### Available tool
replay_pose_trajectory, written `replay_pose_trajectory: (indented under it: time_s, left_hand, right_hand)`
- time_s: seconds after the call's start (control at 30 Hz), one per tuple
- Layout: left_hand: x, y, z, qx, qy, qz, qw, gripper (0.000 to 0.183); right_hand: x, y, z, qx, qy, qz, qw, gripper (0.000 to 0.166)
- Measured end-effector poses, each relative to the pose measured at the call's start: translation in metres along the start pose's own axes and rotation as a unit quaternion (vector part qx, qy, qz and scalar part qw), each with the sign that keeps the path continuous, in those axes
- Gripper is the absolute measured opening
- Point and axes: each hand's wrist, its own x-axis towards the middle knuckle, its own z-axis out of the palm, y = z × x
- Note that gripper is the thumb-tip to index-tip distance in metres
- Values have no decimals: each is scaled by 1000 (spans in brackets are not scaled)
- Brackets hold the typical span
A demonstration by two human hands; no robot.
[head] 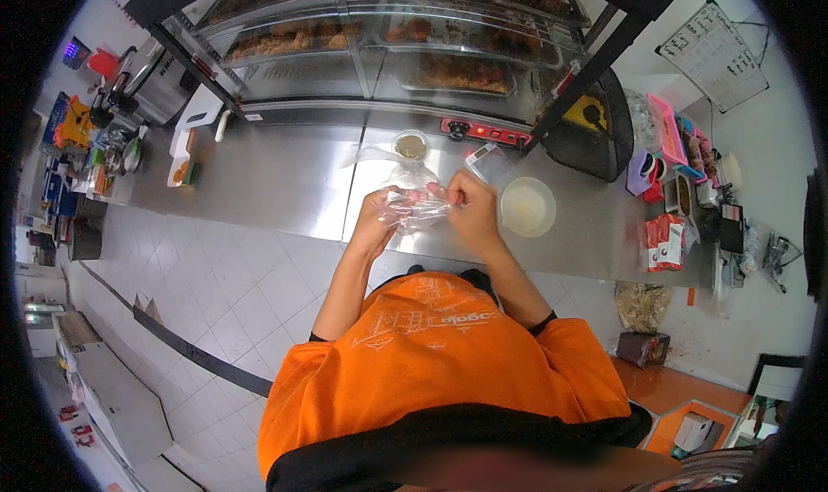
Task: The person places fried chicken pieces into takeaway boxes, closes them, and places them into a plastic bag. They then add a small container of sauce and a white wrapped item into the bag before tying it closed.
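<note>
Both hands are at a crinkled clear plastic bag [417, 215] above the front of the steel counter. My left hand [372, 223] grips its left side, with the fingers partly seen through the film. On the other side my right hand [474, 207] pinches the gathered plastic. Whether anything is inside the bag I cannot tell. Just beyond it stands a small round tub [411, 146] with a yellowish-green content. A translucent round bowl [528, 207] with some residue sits right of my right hand. Behind that hand lies a small digital scale [485, 159].
A glass-fronted warming cabinet [362, 107] with trays of fried food runs along the counter's [278, 168] back. At left are a white cutting board [199, 113] and an open carton [182, 159]. A black bin [592, 136] and red-and-white packets [664, 241] stand at right.
</note>
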Motion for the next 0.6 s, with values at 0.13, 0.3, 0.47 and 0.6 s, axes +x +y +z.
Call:
replay_pose_trajectory:
  time_s: [0.13, 0.3, 0.47, 0.6]
  left_hand:
    - [-3, 8, -4, -54, -44, -23, 997, 14]
    - [-2, 20, 8, 86, 34, 56, 994, 17]
    - [17, 16, -6, 239, 176, 298, 907, 18]
    - [19, 23, 4, 178, 229, 317, 903, 13]
  right_hand:
    - [7, -15, -7, 12, 33, 31, 999, 35]
    - [10, -17, -2, 17, -12, -12, 1000, 33]
    - [5, -9, -6, -134, 101, -138, 976, 25]
    - [15, -19, -1, -62, 191, -86, 976, 19]
